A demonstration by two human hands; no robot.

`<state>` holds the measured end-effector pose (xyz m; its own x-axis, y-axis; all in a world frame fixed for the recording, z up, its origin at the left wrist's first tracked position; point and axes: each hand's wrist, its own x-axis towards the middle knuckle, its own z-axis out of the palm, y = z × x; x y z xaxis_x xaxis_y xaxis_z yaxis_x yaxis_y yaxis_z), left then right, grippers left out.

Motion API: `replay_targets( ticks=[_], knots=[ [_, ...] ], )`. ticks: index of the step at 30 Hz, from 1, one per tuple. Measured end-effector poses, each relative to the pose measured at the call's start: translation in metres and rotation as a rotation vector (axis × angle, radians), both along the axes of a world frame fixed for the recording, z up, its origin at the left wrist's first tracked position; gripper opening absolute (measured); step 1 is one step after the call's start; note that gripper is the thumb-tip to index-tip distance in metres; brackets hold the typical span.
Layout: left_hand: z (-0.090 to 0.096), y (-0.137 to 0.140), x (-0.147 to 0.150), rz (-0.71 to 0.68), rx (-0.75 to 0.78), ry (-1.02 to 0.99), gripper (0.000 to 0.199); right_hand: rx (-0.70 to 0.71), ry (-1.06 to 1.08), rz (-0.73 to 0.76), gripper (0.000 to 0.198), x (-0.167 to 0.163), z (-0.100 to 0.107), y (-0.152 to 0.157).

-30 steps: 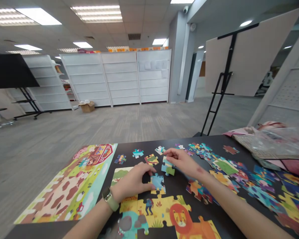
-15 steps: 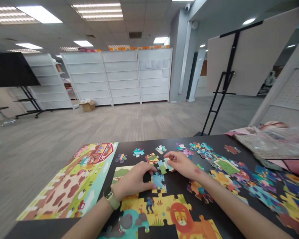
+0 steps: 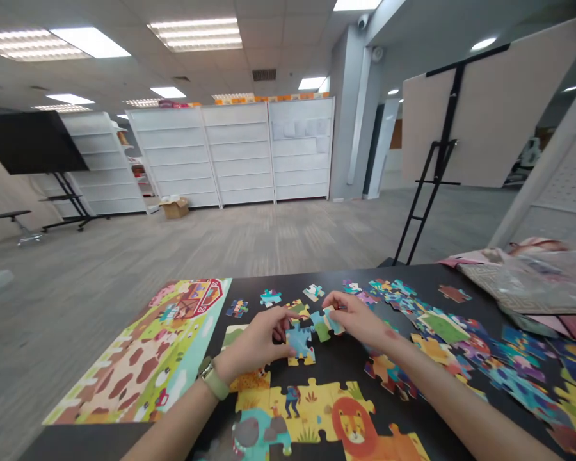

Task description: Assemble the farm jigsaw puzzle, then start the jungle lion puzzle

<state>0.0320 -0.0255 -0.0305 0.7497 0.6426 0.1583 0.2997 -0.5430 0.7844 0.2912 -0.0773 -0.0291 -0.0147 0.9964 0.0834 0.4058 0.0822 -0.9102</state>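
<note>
My left hand (image 3: pixel 264 336), with a green-strapped watch on its wrist, has thumb and fingers closed on a blue jigsaw piece (image 3: pixel 299 338) with a yellow lower edge. My right hand (image 3: pixel 358 320) pinches a green and pale-blue jigsaw piece (image 3: pixel 323 328) at its right side. The two pieces lie side by side, very close; whether they interlock I cannot tell. Just behind them is a yellow and green piece (image 3: pixel 298 310). Nearer me sits a joined section with a lion (image 3: pixel 354 422), a walking figure and a grey-and-teal animal. Part of another piece is hidden under my left forearm.
A farm picture sheet (image 3: pixel 129 365) lies at the left of the black table (image 3: pixel 96 442). Several loose jigsaw pieces (image 3: pixel 441 326) are heaped on the right. Fabric and clear plastic (image 3: pixel 547 275) lie at the right edge. A black-framed easel (image 3: pixel 427 192) stands behind.
My left hand has shifted the blue piece up and leftward, to the left of the green one. My right hand keeps its pinch, moving slightly right. The camera view has tilted up a little.
</note>
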Motion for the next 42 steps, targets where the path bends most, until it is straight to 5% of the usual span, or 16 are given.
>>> replay_targets(
  ticks=[9,18,33,42],
  knots=[
    [0.001,-0.003,0.001,-0.004,-0.003,-0.006,0.054,0.02,-0.032,0.033,0.016,0.004,0.004,0.001],
    [-0.003,0.002,-0.003,-0.007,0.055,0.033,0.049,-0.076,-0.16,0.273,0.027,0.0,0.002,-0.011],
    [0.007,0.0,-0.006,-0.05,0.186,0.162,0.03,-0.058,-0.301,0.261,0.017,-0.006,0.012,-0.016],
    [0.003,0.002,-0.007,-0.075,0.196,0.169,0.028,-0.129,-0.412,0.359,0.036,-0.004,0.017,-0.019]
  ],
)
